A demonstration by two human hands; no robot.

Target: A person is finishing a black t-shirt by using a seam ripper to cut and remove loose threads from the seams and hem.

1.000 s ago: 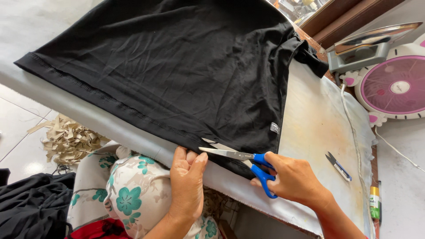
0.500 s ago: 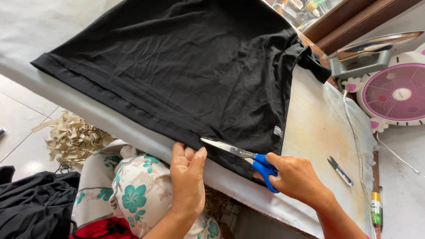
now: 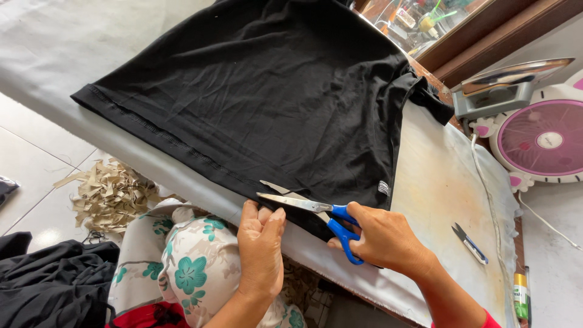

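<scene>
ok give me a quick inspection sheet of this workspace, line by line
surface: padded grey-white ironing table, stained yellowish near the right end
job's things: black knit garment spread flat, hem toward the person; blue-handled steel scissors with blades open at the hem
clutter: small thread snips on the table; green-capped tube at the right edge
hands: left hand presses the hem edge with its fingers; right hand grips the scissors
cables: white cord trailing from the grey iron
surroundings: pink and white fan; heap of tan paper scraps on the tiled floor; floral fabric and dark cloth pile below
</scene>
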